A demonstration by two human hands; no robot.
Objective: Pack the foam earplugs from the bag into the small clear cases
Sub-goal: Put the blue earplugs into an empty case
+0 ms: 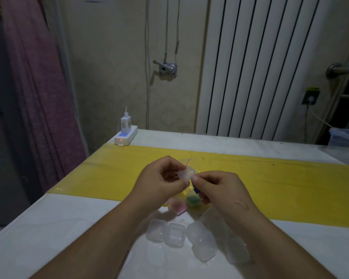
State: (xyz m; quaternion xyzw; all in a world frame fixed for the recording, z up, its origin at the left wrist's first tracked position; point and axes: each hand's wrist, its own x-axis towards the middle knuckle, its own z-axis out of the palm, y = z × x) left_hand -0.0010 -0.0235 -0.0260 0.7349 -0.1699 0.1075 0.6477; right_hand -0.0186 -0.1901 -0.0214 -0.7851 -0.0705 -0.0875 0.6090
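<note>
Clear case (186, 173) pinched between left hand (161, 183) and right hand (217, 190), each grip curled onto it.

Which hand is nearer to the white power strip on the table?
Left. The left hand is in front and right of the power strip; the right hand lies farther right, across the clear case both hold.

Small cases (174, 234): clear glossy plastic. Yellow strip (270, 178): smooth, shiny. Curtain (38, 87): matt cloth.
</note>
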